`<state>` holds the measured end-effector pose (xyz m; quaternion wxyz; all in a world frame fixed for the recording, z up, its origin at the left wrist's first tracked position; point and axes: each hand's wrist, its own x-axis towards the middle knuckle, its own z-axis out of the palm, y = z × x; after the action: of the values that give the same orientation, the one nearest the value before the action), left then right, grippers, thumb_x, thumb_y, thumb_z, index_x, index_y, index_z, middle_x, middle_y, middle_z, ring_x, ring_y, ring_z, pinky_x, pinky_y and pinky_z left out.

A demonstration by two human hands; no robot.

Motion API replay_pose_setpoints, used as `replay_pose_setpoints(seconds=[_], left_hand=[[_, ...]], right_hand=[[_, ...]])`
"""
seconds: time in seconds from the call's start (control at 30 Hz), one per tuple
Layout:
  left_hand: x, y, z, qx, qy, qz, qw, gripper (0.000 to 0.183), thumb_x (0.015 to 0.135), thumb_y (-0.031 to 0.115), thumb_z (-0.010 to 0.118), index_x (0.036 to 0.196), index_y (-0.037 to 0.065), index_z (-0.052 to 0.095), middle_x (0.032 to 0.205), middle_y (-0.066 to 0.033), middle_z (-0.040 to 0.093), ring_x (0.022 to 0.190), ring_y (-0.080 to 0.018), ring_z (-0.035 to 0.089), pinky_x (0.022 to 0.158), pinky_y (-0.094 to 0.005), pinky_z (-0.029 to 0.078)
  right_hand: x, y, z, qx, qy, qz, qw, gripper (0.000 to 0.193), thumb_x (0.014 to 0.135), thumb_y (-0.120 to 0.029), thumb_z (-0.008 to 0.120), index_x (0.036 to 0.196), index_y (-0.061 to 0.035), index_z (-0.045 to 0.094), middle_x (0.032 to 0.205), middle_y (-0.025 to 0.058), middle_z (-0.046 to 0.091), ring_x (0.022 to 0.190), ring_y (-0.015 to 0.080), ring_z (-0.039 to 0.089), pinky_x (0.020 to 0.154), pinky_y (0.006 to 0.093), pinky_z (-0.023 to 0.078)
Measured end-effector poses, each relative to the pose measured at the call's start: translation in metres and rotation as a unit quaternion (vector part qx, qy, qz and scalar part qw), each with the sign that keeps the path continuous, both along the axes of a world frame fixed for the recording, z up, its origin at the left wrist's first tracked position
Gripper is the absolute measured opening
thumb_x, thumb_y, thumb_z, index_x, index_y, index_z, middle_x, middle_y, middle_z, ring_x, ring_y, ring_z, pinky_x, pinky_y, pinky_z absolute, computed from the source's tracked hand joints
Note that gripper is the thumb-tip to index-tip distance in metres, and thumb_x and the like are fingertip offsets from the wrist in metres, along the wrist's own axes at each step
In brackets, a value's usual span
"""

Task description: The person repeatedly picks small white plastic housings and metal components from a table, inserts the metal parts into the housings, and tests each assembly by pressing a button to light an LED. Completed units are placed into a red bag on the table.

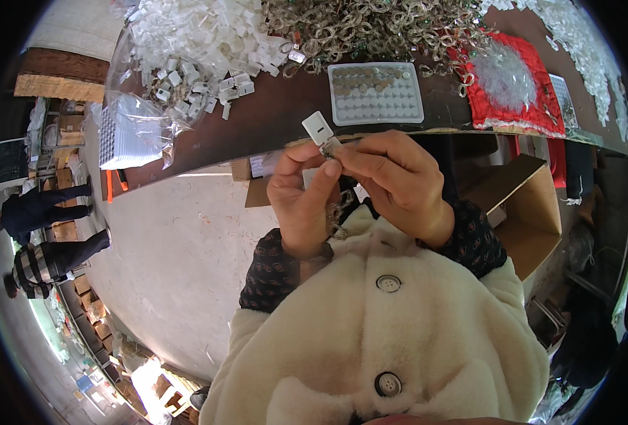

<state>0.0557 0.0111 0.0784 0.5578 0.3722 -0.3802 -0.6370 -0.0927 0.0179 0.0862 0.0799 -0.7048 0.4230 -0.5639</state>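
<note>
In front of my chest, near the table's edge, both hands meet at a small white plastic case (317, 127). A dark slot shows on its upper part, which sticks up above my fingertips. My left hand (298, 202) is closed, its thumb and fingers gripping the lower end of the case. Thumb and forefinger of my right hand (402, 177) pinch at that same end; small parts there are hidden by the fingers. Thin clear coiled wire (340, 216) hangs below the case, between my hands.
On the dark table (271, 113) lie a heap of white plastic pieces (193, 35), tangled clear wire coils (370, 28), a white tray (375, 113) partly filled with round discs, and a red cloth (484, 110) under clear strands. An open cardboard box (530, 205) stands below. Two people stand left.
</note>
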Motion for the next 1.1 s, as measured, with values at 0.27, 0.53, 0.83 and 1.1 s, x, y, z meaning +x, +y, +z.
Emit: replay_pose_setpoints(seconds=[0.27, 0.53, 0.83, 1.1], left_hand=[[0.003, -0.001, 0.000, -0.026, -0.038, -0.004, 0.999, 0.025, 0.094, 0.004, 0.064, 0.118, -0.003, 0.062, 0.093, -0.0061, 0.068, 0.056, -0.0051, 0.052, 0.048, -0.0193, 0.038], [0.010, -0.011, 0.000, -0.040, -0.016, -0.059, 0.997, 0.019, 0.094, 0.001, 0.064, 0.112, -0.001, 0.059, 0.097, -0.0110, 0.069, 0.065, -0.0066, 0.058, 0.054, -0.0194, 0.045], [-0.007, -0.003, -0.016, -0.063, 0.051, 0.040, 0.996, 0.019, 0.094, 0.008, 0.066, 0.109, 0.008, 0.055, 0.096, -0.0089, 0.069, 0.059, -0.0048, 0.054, 0.047, -0.0178, 0.039], [-0.006, -0.002, -0.025, -0.174, -0.016, 0.059, 0.983, 0.017, 0.094, 0.008, 0.067, 0.105, 0.009, 0.054, 0.098, -0.0084, 0.066, 0.067, -0.0087, 0.058, 0.054, -0.0205, 0.046]], right_hand=[[-0.004, -0.006, -0.006, -0.026, 0.023, -0.002, 0.999, 0.028, 0.069, 0.006, 0.072, 0.096, -0.0014, 0.071, 0.093, 0.0084, 0.064, 0.078, 0.0259, 0.065, 0.066, 0.0330, 0.054], [-0.006, 0.003, 0.008, 0.102, -0.053, 0.042, 0.992, 0.027, 0.077, 0.007, 0.073, 0.102, -0.0031, 0.072, 0.091, 0.0103, 0.066, 0.077, 0.0249, 0.066, 0.065, 0.0317, 0.054], [0.008, 0.009, 0.011, 0.171, -0.135, 0.054, 0.974, 0.029, 0.080, 0.006, 0.071, 0.107, -0.0027, 0.070, 0.091, 0.0113, 0.068, 0.077, 0.0214, 0.067, 0.069, 0.0281, 0.054], [0.012, 0.009, 0.007, 0.255, -0.261, 0.078, 0.928, 0.025, 0.082, 0.003, 0.065, 0.106, -0.0021, 0.065, 0.086, 0.0069, 0.068, 0.075, 0.0126, 0.064, 0.068, 0.0266, 0.052]])
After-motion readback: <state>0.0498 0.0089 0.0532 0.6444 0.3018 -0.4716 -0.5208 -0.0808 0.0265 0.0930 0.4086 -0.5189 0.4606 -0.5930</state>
